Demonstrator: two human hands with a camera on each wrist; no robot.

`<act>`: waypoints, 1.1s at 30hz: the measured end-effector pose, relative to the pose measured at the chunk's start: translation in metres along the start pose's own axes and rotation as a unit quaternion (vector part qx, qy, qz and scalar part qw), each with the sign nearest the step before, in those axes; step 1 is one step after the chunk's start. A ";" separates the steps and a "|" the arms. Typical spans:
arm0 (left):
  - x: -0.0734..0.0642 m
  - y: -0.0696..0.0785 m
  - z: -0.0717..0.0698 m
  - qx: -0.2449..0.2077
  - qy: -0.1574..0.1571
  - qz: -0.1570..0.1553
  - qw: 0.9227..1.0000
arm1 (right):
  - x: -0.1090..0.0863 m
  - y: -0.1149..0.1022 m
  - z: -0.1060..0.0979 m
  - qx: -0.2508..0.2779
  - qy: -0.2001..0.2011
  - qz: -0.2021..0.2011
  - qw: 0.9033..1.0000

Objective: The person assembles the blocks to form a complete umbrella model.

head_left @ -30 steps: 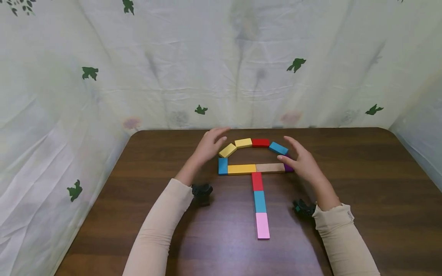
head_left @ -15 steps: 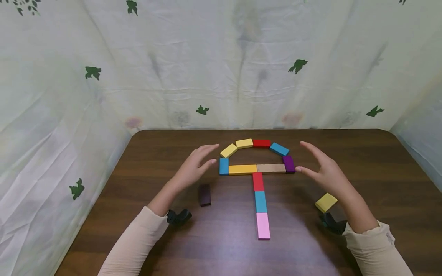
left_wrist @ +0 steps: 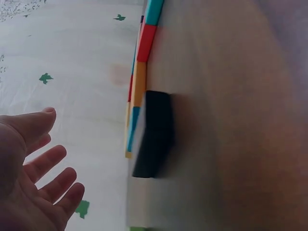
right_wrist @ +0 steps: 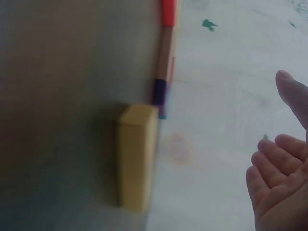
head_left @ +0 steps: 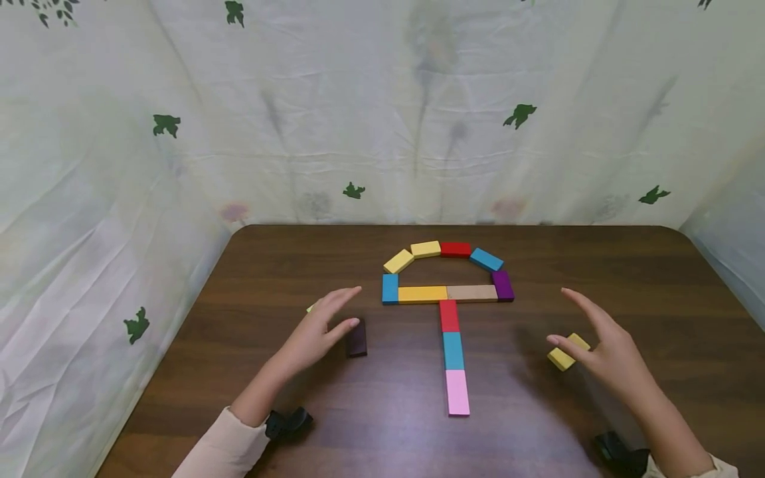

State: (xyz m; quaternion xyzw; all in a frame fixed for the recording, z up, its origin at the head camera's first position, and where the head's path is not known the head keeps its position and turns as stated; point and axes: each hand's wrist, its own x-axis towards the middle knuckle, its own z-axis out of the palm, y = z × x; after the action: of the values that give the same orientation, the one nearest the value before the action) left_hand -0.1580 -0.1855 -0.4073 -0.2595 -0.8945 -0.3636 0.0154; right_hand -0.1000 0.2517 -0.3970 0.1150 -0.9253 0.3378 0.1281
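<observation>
Colored wooden blocks lie flat in an umbrella-like outline. An arch of light yellow, red (head_left: 455, 249), blue (head_left: 487, 259) and purple (head_left: 503, 285) blocks stands over a row of a yellow block (head_left: 422, 295) and a tan block (head_left: 471, 293). Below runs a stem of red, blue and pink (head_left: 457, 392) blocks. My left hand (head_left: 313, 335) hovers, holding nothing, near a dark block (head_left: 356, 338); the left wrist view shows it apart from that dark block (left_wrist: 155, 132). My right hand (head_left: 615, 358) hovers with fingers spread over a light yellow block (head_left: 562, 358), partly covering it.
Another light yellow block (head_left: 309, 308) peeks out from behind the left hand, mostly hidden. The brown wooden table (head_left: 657, 279) ends at a pale cloth backdrop (head_left: 382, 99) with green leaf-like patches. Dark cameras sit at both wrists.
Both hands have drawn back from the outline, apart from each other and toward the person. The dark block and the right light yellow block came into view. The outline's blocks keep their arrangement.
</observation>
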 end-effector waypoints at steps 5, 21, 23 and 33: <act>-0.012 -0.007 0.008 -0.010 -0.004 -0.017 1.000 | -0.020 0.009 0.004 -0.009 0.021 0.013 1.000; -0.022 -0.024 0.023 -0.002 -0.041 -0.033 0.999 | -0.037 0.037 0.013 0.013 0.004 0.054 0.998; -0.022 -0.026 0.025 0.001 -0.046 -0.039 0.998 | -0.038 0.039 0.014 0.008 0.000 0.060 0.998; -0.023 -0.030 0.029 0.016 -0.039 -0.040 0.998 | -0.038 0.045 0.022 -0.021 -0.028 0.083 0.996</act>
State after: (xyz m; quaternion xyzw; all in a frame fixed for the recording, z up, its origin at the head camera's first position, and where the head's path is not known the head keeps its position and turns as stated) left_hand -0.1479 -0.1947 -0.4529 -0.2375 -0.9098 -0.3390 -0.0300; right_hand -0.0816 0.2752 -0.4519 0.0448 -0.9419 0.3240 0.0764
